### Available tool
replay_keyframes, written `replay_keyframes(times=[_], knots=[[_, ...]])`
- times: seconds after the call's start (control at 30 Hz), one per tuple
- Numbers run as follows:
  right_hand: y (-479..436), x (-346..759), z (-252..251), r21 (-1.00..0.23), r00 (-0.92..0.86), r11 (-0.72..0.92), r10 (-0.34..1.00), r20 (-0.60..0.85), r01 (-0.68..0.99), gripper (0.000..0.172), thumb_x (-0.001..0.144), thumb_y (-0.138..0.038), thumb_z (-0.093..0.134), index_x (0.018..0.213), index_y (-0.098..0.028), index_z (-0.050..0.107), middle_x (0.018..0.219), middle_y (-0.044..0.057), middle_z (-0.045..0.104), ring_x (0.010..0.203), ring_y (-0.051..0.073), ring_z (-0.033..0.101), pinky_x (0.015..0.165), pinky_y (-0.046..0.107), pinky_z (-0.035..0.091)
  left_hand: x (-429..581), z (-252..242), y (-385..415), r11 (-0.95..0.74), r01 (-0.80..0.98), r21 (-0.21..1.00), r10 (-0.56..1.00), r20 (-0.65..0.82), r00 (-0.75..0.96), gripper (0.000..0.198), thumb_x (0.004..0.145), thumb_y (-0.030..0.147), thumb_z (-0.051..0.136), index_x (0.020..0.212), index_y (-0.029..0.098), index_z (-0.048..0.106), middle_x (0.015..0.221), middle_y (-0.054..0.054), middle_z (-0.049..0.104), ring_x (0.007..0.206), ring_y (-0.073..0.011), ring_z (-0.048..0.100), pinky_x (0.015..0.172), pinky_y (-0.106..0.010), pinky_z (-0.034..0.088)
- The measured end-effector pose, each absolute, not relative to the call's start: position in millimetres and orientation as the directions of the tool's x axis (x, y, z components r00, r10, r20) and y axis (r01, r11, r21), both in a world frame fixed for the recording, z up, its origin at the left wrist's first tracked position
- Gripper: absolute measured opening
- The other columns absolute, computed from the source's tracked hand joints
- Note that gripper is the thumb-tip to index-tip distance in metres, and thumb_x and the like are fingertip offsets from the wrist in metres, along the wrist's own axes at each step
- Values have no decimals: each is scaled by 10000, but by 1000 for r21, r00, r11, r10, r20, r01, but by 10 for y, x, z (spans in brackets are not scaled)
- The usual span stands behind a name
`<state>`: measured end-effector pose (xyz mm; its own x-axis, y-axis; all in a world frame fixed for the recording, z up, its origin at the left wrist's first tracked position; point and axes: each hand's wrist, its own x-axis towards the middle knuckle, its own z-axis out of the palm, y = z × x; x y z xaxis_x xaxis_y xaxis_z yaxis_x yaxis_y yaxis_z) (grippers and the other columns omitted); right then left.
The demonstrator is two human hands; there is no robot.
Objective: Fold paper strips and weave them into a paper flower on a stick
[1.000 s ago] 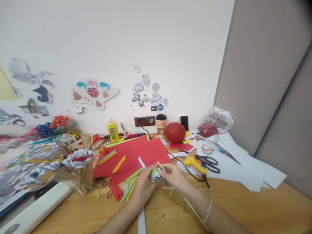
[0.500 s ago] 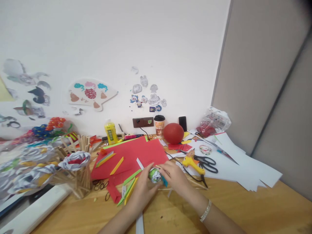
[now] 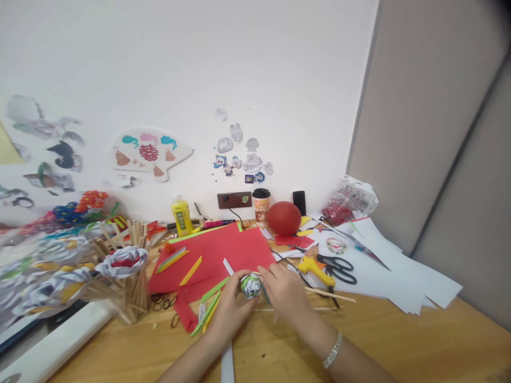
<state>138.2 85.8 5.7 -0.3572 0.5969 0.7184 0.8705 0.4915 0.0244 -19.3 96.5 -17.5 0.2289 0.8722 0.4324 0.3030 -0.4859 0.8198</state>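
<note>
My left hand [image 3: 233, 303] curls around a small ball-shaped paper flower [image 3: 250, 286] of folded green and white strips, fingers on its far side and thumb below. My right hand [image 3: 285, 290] is closed at the flower's right side, fingertips near its top edge. From behind that hand a thin wooden stick [image 3: 333, 295] juts out to the right; its light tip seems to show at the flower. Most of the stick's length is hidden by the hand. Below lie green and yellow paper strips [image 3: 207, 314] and a red paper sheet [image 3: 239, 247].
Right of my hands are a yellow glue gun [image 3: 317, 270] and black-handled scissors [image 3: 339, 268] on white paper [image 3: 371, 279]. Behind stand a red balloon [image 3: 284, 218], a cup [image 3: 261, 207] and a yellow bottle [image 3: 181, 217]. Wooden sticks fill a holder [image 3: 130, 298] at left, near paper flowers [image 3: 56, 287].
The flower has shifted slightly left and turned in my left hand. My right hand has moved a little left, and the wooden stick now shows to its right.
</note>
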Motion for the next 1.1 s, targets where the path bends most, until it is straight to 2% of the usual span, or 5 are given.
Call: replay_keyframes(times=[0.17, 0.37, 0.67, 0.87, 1.1], knots=[[916, 1446, 35, -2, -398, 553, 603, 691, 833, 217, 869, -277, 426, 1004, -189, 572, 735, 40, 555, 693, 161, 471, 582, 272, 287, -191, -157, 938, -508, 366, 780, 861, 447, 242, 353, 675, 145, 532, 1018, 194, 466, 1014, -60, 565, 973, -193, 529, 866, -343, 419], [936, 1450, 21, 22, -412, 551, 596, 690, 834, 216, 877, -305, 423, 887, -186, 603, 685, 34, 551, 670, 155, 461, 578, 269, 272, -187, -90, 911, -552, 417, 722, 834, 473, 285, 343, 661, 134, 524, 996, 200, 494, 1002, -54, 570, 948, -194, 532, 847, -345, 422], [963, 1484, 45, -299, -358, 594, 738, 572, 746, 218, 855, -338, 467, 810, -216, 642, 688, -8, 604, 672, 124, 496, 586, 238, 293, -199, -144, 932, -486, 376, 789, 868, 385, 314, 356, 645, 115, 552, 987, 188, 485, 996, -51, 566, 953, -186, 526, 847, -335, 420], [957, 1498, 48, -85, -419, 590, 660, 623, 803, 254, 871, -340, 427, 952, -204, 625, 711, 28, 574, 682, 149, 485, 586, 263, 297, -196, -114, 921, -463, 324, 825, 873, 360, 330, 357, 650, 136, 582, 992, 185, 491, 1010, -56, 586, 961, -189, 534, 853, -326, 414], [944, 1512, 34, -49, -461, 634, 611, 644, 772, 280, 870, -350, 417, 999, -176, 596, 744, 40, 566, 709, 160, 483, 613, 275, 318, -183, -106, 908, -495, 366, 788, 858, 376, 350, 346, 666, 203, 611, 993, 195, 499, 1026, -52, 589, 972, -189, 533, 853, -322, 412]])
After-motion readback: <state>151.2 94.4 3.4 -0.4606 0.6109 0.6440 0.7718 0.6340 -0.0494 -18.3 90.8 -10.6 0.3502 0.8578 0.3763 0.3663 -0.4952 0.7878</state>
